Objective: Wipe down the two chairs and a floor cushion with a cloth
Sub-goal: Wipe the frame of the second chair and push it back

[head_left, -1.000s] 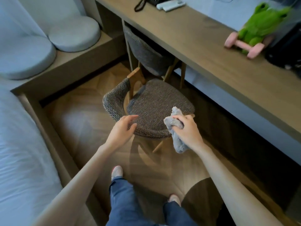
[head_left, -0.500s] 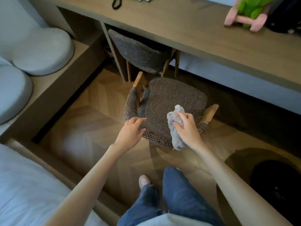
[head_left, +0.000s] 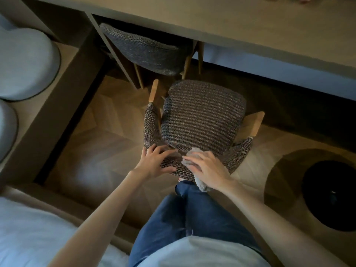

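My right hand (head_left: 209, 168) is curled round the grey fuzzy cloth (head_left: 194, 152). It pushes the cloth down on the top of the curved back of the brown woven chair (head_left: 202, 116) with wooden arms. A bit of the cloth hangs down under my palm. My left hand (head_left: 154, 162) is just beside the cloth. Its fingers are bent over the same back rim, and I think it holds the chair so it does not slide.

I think the job is only near its start. The cloth is on the back of this first chair. I cannot tell by looking if the seat, just past my hands, has been wiped.

The second dark woven chair (head_left: 146, 53) stands behind the brown woven chair, pushed under the long wooden counter (head_left: 250, 26). Nothing touches it, so I think it is left to do.

Two pale blue round cushions (head_left: 25, 64) lie well to the left of the brown woven chair, on a low wooden step. The cushion to wipe may be one of them, but I cannot tell which. Both are far from my hands.

A round black thing (head_left: 327, 195) sits on the floor to the right of the chair.
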A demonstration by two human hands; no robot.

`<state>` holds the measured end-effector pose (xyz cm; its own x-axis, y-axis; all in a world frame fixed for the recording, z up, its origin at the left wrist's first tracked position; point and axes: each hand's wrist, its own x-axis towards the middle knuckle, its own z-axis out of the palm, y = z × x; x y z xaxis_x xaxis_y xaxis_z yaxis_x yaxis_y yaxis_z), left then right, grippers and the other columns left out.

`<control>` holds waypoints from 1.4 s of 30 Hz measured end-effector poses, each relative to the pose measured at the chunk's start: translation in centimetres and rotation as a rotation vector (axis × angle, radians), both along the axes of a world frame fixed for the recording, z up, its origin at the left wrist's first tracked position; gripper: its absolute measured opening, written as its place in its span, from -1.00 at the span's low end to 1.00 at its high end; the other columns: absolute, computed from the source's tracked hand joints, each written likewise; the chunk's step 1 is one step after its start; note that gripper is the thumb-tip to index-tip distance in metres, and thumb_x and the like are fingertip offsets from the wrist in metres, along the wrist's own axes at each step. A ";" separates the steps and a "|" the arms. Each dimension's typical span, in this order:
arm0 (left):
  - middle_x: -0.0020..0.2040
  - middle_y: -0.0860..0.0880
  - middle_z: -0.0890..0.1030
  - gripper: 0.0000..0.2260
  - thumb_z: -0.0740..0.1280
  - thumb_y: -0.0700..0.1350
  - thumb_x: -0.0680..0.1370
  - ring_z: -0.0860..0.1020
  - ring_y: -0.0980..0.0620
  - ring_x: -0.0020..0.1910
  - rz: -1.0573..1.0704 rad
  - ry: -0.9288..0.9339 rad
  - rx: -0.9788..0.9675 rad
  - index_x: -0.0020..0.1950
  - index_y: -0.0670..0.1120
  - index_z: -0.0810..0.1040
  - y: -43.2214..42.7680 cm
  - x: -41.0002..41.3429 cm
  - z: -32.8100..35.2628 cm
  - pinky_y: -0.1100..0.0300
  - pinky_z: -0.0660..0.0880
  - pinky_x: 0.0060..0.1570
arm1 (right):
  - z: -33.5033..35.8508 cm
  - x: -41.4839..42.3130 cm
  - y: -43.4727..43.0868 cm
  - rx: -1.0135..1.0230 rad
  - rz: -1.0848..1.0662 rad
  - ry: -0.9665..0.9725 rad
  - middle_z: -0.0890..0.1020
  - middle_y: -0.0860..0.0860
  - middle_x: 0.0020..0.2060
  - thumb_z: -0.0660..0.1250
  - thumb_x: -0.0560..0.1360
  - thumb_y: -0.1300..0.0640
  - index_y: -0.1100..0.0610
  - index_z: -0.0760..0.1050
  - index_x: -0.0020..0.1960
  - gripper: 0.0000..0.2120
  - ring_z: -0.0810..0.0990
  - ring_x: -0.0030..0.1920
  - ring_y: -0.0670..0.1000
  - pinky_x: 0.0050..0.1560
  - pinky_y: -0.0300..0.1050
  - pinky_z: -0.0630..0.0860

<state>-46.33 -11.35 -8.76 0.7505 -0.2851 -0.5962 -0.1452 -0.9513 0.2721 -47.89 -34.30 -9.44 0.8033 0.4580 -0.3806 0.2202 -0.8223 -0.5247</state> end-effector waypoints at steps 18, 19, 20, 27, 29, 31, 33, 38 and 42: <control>0.40 0.09 0.40 -0.42 0.36 0.21 0.45 0.21 -0.11 0.44 -0.296 -0.178 -0.039 0.45 0.21 0.29 2.5 1.5 -3.8 -0.46 0.00 0.31 | -1.6 -1.0 2.3 -0.192 -0.054 -0.048 0.54 -0.17 0.25 0.32 0.29 -0.44 -0.18 0.45 0.32 -0.34 0.55 0.15 -0.02 0.17 -0.06 0.51; 0.39 0.10 0.41 -0.44 0.36 0.20 0.46 0.23 -0.10 0.43 -0.292 -0.177 -0.052 0.44 0.21 0.31 2.5 1.6 -3.9 -0.46 -0.01 0.31 | -1.5 -1.0 2.4 -0.187 -0.058 -0.058 0.56 -0.18 0.23 0.34 0.29 -0.43 -0.17 0.49 0.30 -0.36 0.56 0.13 -0.04 0.16 -0.08 0.52; 0.38 0.11 0.42 -0.47 0.35 0.18 0.48 0.23 -0.09 0.42 -0.283 -0.166 -0.065 0.43 0.20 0.33 2.4 1.6 -3.9 -0.47 -0.03 0.31 | -1.4 -1.0 2.5 -0.181 -0.064 -0.073 0.58 -0.19 0.20 0.37 0.29 -0.41 -0.16 0.51 0.27 -0.38 0.58 0.11 -0.07 0.15 -0.11 0.53; 0.36 0.14 0.44 -0.48 0.32 -0.22 0.54 0.30 -0.04 0.34 -0.279 -0.124 -0.170 0.43 0.18 0.35 0.5 -0.7 -4.0 -0.47 -0.18 0.31 | -0.1 -4.0 0.8 -0.221 -0.145 -0.172 0.62 -0.30 -0.07 0.47 0.22 -0.10 0.00 0.53 -0.32 -0.79 0.58 -0.28 -0.12 -0.11 -0.23 0.53; 0.37 0.16 0.43 -0.50 0.35 -0.11 0.53 0.29 -0.01 0.36 -0.302 -0.102 -0.191 0.44 0.17 0.35 -0.3 -1.8 -4.2 -0.42 -0.23 0.33 | 0.2 -5.2 0.0 -0.312 -0.152 -0.132 0.66 -0.23 -0.11 0.43 0.25 -0.11 0.03 0.55 -0.27 -0.78 0.60 -0.27 -0.08 -0.16 -0.28 0.47; 0.37 0.17 0.43 -0.50 0.38 0.03 0.51 0.29 0.02 0.38 -0.353 -0.082 -0.199 0.44 0.16 0.36 -0.9 -2.5 -4.5 -0.39 -0.23 0.36 | 0.6 -6.4 -0.5 -0.370 -0.171 -0.110 0.66 -0.13 -0.21 0.42 0.25 -0.11 0.02 0.59 -0.18 -0.76 0.61 -0.23 -0.03 -0.19 -0.24 0.47; 0.36 0.16 0.45 -0.50 0.38 0.12 0.48 0.29 0.05 0.40 -0.382 -0.083 -0.236 0.41 0.15 0.40 -1.2 -3.2 -4.9 -0.33 -0.26 0.40 | 1.1 -7.5 -0.6 -0.320 -0.229 -0.121 0.63 -0.11 -0.27 0.47 0.22 -0.04 -0.01 0.57 -0.24 -0.82 0.62 -0.21 0.02 -0.20 -0.19 0.48; 0.32 0.13 0.50 -0.46 0.38 0.24 0.41 0.33 0.10 0.40 -0.469 -0.049 -0.308 0.35 0.13 0.48 -0.7 -4.9 -5.3 -0.12 -0.49 0.33 | 1.2 -11.3 0.2 -0.401 -0.241 -0.070 0.69 -0.06 -0.03 0.45 0.27 -0.10 -0.06 0.65 0.01 -0.67 0.63 -0.04 0.02 -0.04 -0.11 0.57; 0.31 0.14 0.51 -0.45 0.33 0.25 0.43 0.31 0.09 0.41 -0.588 -0.062 -0.291 0.39 0.13 0.44 -1.0 -4.7 -5.3 -0.13 -0.60 0.23 | 0.7 -14.2 1.2 -0.342 -0.432 -0.191 0.67 0.01 -0.04 0.64 0.08 -0.04 -0.01 0.65 -0.01 -0.50 0.63 0.04 0.18 -0.16 0.06 0.63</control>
<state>-51.07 -12.36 -14.05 0.4505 -0.8013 -0.3937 -0.6420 -0.5972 0.4808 -62.08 -33.06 -8.76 0.9591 -0.0502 -0.2787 -0.1085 -0.9742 -0.1977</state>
